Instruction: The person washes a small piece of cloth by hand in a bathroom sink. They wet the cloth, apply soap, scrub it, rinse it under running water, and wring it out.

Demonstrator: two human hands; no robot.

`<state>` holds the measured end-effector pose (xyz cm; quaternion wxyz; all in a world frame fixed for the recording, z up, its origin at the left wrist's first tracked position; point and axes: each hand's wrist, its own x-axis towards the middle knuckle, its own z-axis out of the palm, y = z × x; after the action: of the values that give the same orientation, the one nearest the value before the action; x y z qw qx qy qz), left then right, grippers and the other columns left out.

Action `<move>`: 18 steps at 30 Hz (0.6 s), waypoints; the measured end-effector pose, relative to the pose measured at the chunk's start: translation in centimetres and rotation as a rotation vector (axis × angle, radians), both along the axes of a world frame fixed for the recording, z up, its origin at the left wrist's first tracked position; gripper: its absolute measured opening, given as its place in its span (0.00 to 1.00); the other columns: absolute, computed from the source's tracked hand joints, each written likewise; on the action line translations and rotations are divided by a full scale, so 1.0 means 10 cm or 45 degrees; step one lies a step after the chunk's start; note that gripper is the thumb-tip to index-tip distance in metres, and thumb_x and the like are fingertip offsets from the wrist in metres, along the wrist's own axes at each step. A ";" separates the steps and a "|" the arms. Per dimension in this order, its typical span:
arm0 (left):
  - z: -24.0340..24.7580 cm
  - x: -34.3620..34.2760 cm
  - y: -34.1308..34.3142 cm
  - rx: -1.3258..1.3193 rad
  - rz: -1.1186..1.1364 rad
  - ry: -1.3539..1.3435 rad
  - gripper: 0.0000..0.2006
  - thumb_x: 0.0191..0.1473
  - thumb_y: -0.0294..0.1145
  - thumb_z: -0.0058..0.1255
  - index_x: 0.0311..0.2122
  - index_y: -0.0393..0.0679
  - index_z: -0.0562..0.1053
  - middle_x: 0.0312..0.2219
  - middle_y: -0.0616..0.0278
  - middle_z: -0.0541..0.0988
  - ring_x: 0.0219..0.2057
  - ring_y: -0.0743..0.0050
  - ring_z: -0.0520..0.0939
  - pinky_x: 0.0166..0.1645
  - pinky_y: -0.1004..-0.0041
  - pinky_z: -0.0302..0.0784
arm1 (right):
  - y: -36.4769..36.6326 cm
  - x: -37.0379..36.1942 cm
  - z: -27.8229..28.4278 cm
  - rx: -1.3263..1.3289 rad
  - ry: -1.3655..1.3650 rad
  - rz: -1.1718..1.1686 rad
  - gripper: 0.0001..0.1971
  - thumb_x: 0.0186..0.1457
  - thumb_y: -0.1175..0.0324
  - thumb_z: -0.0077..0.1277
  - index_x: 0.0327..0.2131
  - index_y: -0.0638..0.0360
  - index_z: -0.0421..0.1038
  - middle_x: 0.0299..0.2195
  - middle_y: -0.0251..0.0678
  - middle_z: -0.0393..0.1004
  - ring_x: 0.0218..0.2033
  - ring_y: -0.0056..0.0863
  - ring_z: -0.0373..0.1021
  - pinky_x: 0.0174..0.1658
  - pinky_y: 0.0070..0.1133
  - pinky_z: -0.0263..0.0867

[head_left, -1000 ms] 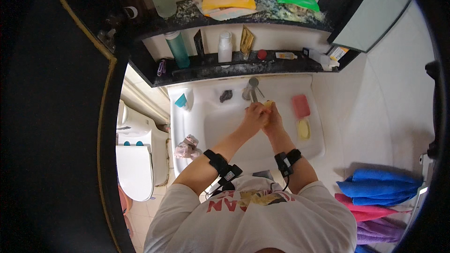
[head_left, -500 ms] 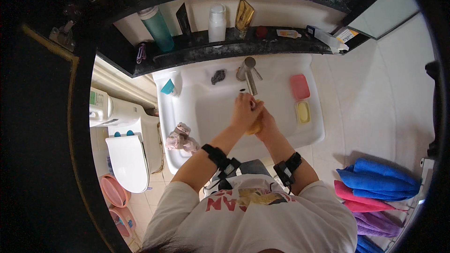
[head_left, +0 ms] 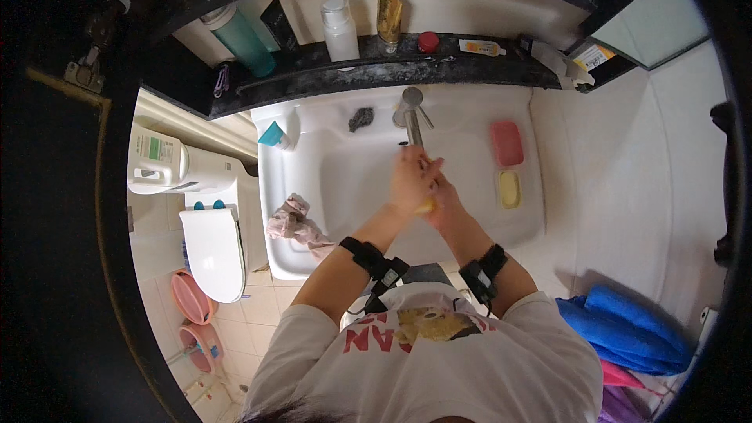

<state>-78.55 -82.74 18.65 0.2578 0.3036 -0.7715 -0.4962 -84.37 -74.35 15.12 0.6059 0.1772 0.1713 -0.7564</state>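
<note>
My left hand (head_left: 409, 180) and my right hand (head_left: 445, 200) are closed together over the white sink (head_left: 356, 180), just below the spout of the metal faucet (head_left: 413, 115). Between the palms is a small yellow-orange thing (head_left: 425, 206), mostly covered by the fingers, so its kind does not show. The left hand lies partly over the right, its fingers slightly blurred. On the sink's right rim sit a pink soap box (head_left: 507, 143) and a yellow bar of soap (head_left: 509, 189). A crumpled pinkish cloth (head_left: 294, 223) hangs over the left rim.
A dark scrubber (head_left: 361, 119) and a teal-capped tube (head_left: 273, 135) rest on the sink's back ledge. Behind stands a black shelf (head_left: 313, 74) with a white pump bottle (head_left: 339, 31). To the left is a toilet (head_left: 215, 254); blue towels (head_left: 627, 329) hang at right.
My hands have shifted against each other and now hide more of the yellow-orange thing. The whole view has tilted and moved slightly.
</note>
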 end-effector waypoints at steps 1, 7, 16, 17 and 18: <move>0.00 -0.01 0.01 0.064 0.154 -0.008 0.18 0.46 0.41 0.55 0.34 0.35 0.66 0.34 0.44 0.67 0.39 0.43 0.67 0.43 0.58 0.63 | -0.01 -0.01 0.01 -0.023 0.203 0.005 0.17 0.60 0.56 0.35 0.45 0.54 0.64 0.43 0.35 0.68 0.45 0.29 0.66 0.48 0.27 0.63; -0.02 -0.13 0.30 -0.370 -0.010 0.037 0.21 0.43 0.37 0.57 0.38 0.35 0.65 0.34 0.47 0.67 0.39 0.48 0.65 0.41 0.59 0.63 | -0.10 -0.26 -0.05 -0.691 0.018 -0.046 0.12 0.59 0.59 0.38 0.40 0.54 0.64 0.40 0.33 0.68 0.42 0.28 0.66 0.48 0.25 0.62; -0.03 -0.32 0.34 -0.128 0.056 -0.061 0.20 0.55 0.44 0.46 0.21 0.35 0.70 0.14 0.54 0.73 0.17 0.59 0.75 0.25 0.65 0.70 | 0.07 -0.39 -0.04 -0.423 0.380 -0.007 0.11 0.59 0.58 0.41 0.37 0.53 0.66 0.36 0.30 0.69 0.39 0.25 0.67 0.43 0.23 0.63; -0.03 -0.33 0.35 -0.040 0.185 -0.068 0.22 0.55 0.45 0.45 0.21 0.35 0.70 0.14 0.54 0.73 0.16 0.61 0.75 0.25 0.66 0.70 | 0.08 -0.40 0.00 -0.143 0.458 0.080 0.12 0.59 0.57 0.40 0.38 0.53 0.66 0.37 0.30 0.69 0.38 0.25 0.67 0.42 0.22 0.63; -0.02 -0.34 0.33 0.091 0.244 -0.110 0.23 0.56 0.47 0.44 0.21 0.35 0.70 0.13 0.55 0.73 0.15 0.63 0.74 0.24 0.67 0.69 | 0.09 -0.37 0.03 0.222 0.605 0.048 0.14 0.60 0.55 0.40 0.38 0.54 0.66 0.36 0.31 0.69 0.35 0.23 0.67 0.39 0.20 0.64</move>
<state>-81.91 -79.48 18.40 0.2595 0.4062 -0.7311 -0.4828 -88.07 -73.47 15.41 0.5451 0.0429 0.3767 -0.7477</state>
